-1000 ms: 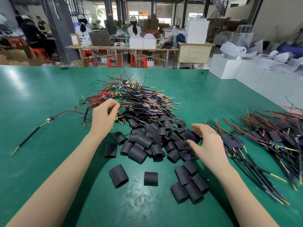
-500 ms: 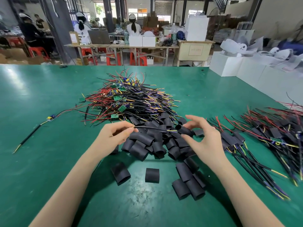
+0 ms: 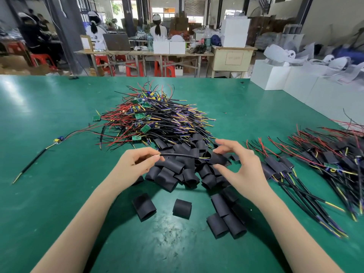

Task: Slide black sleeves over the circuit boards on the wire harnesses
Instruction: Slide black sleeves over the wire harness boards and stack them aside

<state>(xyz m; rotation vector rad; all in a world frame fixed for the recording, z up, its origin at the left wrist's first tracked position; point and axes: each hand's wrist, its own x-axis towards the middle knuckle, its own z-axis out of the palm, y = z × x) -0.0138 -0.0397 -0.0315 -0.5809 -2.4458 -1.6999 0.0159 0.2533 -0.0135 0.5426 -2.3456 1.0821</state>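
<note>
My left hand (image 3: 136, 166) pinches the black cable of a wire harness (image 3: 181, 155), held level above a heap of loose black sleeves (image 3: 177, 172). The cable's yellow and purple wire tips point into a black sleeve (image 3: 217, 159) that my right hand (image 3: 242, 168) grips between thumb and fingers. Whether the tips are inside the sleeve is unclear. Behind lies a tangled pile of bare harnesses (image 3: 157, 119) with small green circuit boards (image 3: 145, 128). Harnesses wearing sleeves (image 3: 323, 162) are spread at the right.
The green table (image 3: 49, 194) carries a lone harness (image 3: 49, 147) at the left and several stray sleeves (image 3: 182, 208) near me. White boxes (image 3: 295, 79) stand at the far right edge. People sit at benches beyond the table.
My left hand drew one harness out of the pile toward me and holds it level. My right hand picked a sleeve from the heap and met the cable's tips.
</note>
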